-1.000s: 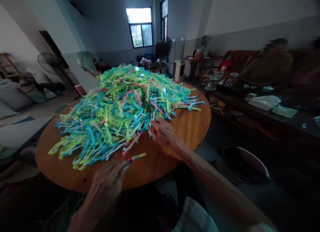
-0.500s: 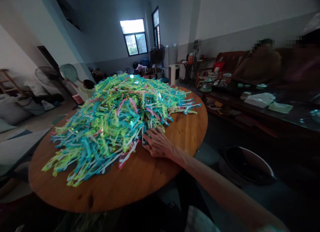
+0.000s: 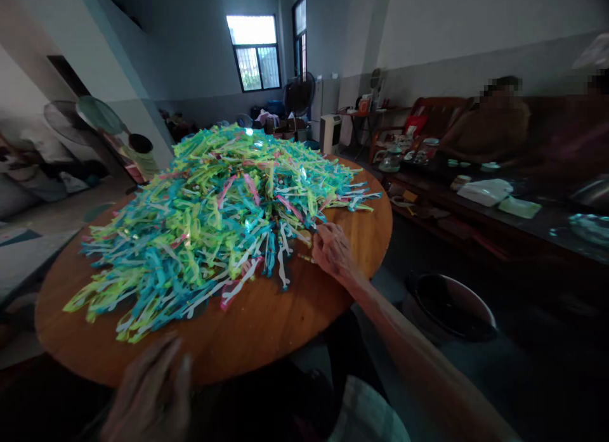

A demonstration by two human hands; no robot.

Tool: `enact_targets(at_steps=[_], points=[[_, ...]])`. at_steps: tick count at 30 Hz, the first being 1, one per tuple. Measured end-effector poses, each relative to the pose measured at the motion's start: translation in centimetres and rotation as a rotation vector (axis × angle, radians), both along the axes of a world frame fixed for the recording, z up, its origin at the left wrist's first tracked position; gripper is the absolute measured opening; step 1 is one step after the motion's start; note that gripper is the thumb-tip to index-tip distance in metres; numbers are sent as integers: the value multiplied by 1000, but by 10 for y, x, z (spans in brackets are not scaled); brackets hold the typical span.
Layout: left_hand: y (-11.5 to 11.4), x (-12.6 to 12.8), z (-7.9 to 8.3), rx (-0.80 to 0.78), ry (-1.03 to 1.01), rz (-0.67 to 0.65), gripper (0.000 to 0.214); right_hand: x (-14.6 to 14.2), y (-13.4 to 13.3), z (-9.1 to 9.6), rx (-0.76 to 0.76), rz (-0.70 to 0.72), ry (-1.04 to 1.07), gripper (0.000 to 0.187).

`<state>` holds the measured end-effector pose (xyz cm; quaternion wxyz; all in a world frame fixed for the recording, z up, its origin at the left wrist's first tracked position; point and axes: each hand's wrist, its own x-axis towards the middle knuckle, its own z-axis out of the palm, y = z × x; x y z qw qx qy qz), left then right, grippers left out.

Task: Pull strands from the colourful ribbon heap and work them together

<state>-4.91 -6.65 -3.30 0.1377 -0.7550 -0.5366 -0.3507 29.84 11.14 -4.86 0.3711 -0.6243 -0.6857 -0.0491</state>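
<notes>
A large heap of thin plastic strips (image 3: 209,207) in blue, lime green, white and pink lies on a round wooden table (image 3: 304,328). My right hand (image 3: 330,248) is at the heap's near right edge, its fingers curled in. A thin yellow strip (image 3: 306,259) sticks out from under those fingers; the rest of what they grip is hidden. Over the table's near left edge, my left hand (image 3: 150,394) is blurred by motion. Its fingers are stretched out, and I see nothing in them.
A dark basin (image 3: 451,305) with a pale rim stands on the floor at right. Beyond it, a long dark table (image 3: 537,229) carries cups, a jug and tissues, with two people behind. At far left, a person (image 3: 140,153) is near a standing fan.
My right hand has moved right, away from the heap's middle front, leaving several blue and white strips spread there. My left hand has come into view at the lower left.
</notes>
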Motion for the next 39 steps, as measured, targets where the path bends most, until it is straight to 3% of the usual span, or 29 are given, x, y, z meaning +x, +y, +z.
enact_targets(at_steps=[2, 4, 6, 9, 13, 16, 19, 28, 33, 39], points=[[12, 32, -4, -48, -16, -97, 38, 15, -12, -4, -25, 17, -16, 25], [28, 64, -2, -98, -6, -211, 35, 25, -26, -6, -70, 106, -60, 27], [49, 91, 2, -156, 39, -243, 29, 26, -39, -4, -92, 209, -80, 29], [82, 124, 12, -293, 145, -170, 22, 15, -51, 0, -73, 307, -91, 24], [111, 152, 23, -451, 319, -49, 16, -6, -57, -2, -136, 377, -269, 24], [113, 156, 26, -511, 395, -21, 15, -9, -61, -3, -206, 336, -347, 35], [102, 144, 26, -571, 425, -14, 15, -3, -70, 1, -280, 275, -363, 42], [64, 90, 38, -728, 414, -136, 18, -1, -90, 23, -364, 297, -296, 30], [75, 109, 44, -576, 369, -123, 23, -4, -88, 29, -395, 369, -321, 25], [107, 135, 25, -593, 439, -55, 23, -7, -86, 24, -390, 307, -367, 29]])
